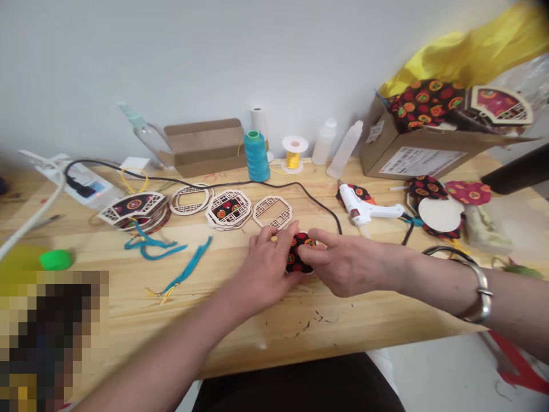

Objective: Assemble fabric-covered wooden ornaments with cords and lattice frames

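Observation:
Between my two hands on the wooden table lies a small piece covered in black fabric with red and orange fruit-like patterns (295, 260). My left hand (268, 266) grips it from the left, fingers along the far edge and thumb at the near edge. With its fingers curled, my right hand (347, 260) pinches the piece at its right side; the fingertips partly hide the contact. Just beyond them is a pale wooden lattice frame (258, 214). A white glue gun (364, 209) rests on its side past my right hand.
Behind stand a blue thread cone (257, 160), a yellow thread spool (293, 160) and plastic bottles (325, 143). A cardboard box (412, 157) holds fabric pieces at the right. Blue tassels (189, 266) and stacked fan-shaped frames (137, 209) lie left. A black cable (231, 184) crosses the table.

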The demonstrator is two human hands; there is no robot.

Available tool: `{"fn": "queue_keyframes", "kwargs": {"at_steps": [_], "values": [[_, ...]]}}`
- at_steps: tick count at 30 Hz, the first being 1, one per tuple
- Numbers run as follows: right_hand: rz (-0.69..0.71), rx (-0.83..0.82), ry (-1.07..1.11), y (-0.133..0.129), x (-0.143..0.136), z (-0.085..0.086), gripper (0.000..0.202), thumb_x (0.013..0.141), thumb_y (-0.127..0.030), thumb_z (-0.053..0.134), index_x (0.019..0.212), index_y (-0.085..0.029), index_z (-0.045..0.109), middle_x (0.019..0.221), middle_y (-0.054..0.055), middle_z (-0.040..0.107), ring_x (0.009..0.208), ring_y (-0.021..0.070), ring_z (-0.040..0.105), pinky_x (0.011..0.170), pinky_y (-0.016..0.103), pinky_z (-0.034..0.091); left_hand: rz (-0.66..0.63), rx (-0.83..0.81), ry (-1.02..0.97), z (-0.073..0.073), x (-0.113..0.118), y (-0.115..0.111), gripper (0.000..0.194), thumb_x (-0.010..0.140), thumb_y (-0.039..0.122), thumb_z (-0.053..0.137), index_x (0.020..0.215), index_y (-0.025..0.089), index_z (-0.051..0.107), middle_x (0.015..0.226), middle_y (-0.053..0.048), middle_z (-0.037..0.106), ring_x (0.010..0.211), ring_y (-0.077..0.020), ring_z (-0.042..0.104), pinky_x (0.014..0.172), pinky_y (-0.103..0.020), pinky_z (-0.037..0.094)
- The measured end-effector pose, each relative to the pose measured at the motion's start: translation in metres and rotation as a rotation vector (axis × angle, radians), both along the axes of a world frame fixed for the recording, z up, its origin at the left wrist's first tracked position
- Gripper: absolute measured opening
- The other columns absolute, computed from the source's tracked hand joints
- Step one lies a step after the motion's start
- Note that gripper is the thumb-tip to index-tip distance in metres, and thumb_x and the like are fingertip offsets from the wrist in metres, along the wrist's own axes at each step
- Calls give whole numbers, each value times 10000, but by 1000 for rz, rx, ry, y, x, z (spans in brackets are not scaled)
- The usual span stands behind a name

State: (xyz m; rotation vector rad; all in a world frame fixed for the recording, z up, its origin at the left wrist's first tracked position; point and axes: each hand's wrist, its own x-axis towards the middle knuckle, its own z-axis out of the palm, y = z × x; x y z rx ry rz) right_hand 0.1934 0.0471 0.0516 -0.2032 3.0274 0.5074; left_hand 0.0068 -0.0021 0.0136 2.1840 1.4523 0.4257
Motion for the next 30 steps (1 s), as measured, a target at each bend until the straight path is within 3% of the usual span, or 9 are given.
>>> {"fn": "queue_keyframes", "kwargs": {"at_steps": [3,5,8,10,14,22,25,30], "values": [[-79,2,112,8,2,-6,256,834,-112,509,654,-220,655,669,40,592,937,230,426,887,428,304,16,-7,19,0,0,1,781,760,368,640,1413,215,240,1330,-105,502,1154,-312,375,970,-499,332],[-245,-20,233,16,6,-5,300,881,-94,451,671,-208,632,659,32,572,909,212,441,813,396,316,28,-21,35,-1,1,1,792,757,400,641,1413,191,250,1330,-119,503,1165,-317,366,974,-498,330],[-537,-170,471,28,14,2,255,913,-161,464,724,-192,631,687,32,592,899,203,470,767,366,320,27,-18,38,-2,1,1,807,759,408,636,1423,180,239,1326,-111,516,1159,-312,363,982,-498,320],[-610,-305,564,31,19,7,213,913,-226,496,768,-174,643,746,48,628,915,209,484,758,358,322,20,-7,30,-2,1,1,807,766,399,628,1431,185,224,1342,-96,510,1161,-307,356,993,-498,307],[-523,-390,420,24,22,6,231,916,-202,502,738,-180,648,678,27,629,931,206,481,797,373,282,20,-19,21,-3,1,1,803,765,403,626,1432,210,222,1342,-85,512,1173,-310,351,997,-499,297],[-316,-241,157,14,9,7,267,906,-100,480,676,-173,595,704,11,625,1023,210,441,843,401,238,25,-14,10,-2,2,2,792,770,435,622,1425,222,232,1302,-100,525,1148,-308,374,980,-501,313],[-338,-263,137,13,4,7,239,888,-108,515,675,-179,597,721,5,630,990,203,439,829,394,238,23,-8,6,-2,1,1,792,767,419,629,1425,246,223,1294,-92,528,1138,-307,380,969,-506,320],[-439,-360,173,6,-1,-7,194,861,-170,570,671,-183,610,749,27,643,924,213,434,774,382,250,9,7,16,-2,0,0,799,750,385,644,1420,239,233,1278,-97,541,1154,-308,379,969,-493,331]]}}
